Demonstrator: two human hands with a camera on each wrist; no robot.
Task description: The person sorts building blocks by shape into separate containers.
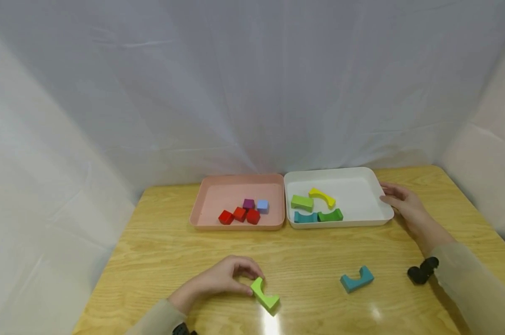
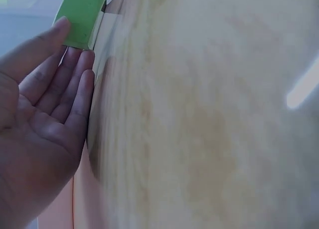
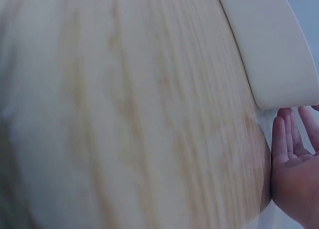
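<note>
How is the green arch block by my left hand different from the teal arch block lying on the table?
The green arch block is lime green, and the left hand touches it at one end; the teal arch block is blue-green and lies apart from both hands. The green one sits nearer the left edge, the teal one towards the right. Both are notched arch shapes resting on the wooden table, outside the trays.

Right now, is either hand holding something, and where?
The left hand pinches the light green arch block at its upper end. The right hand only rests against the white tray.
</note>
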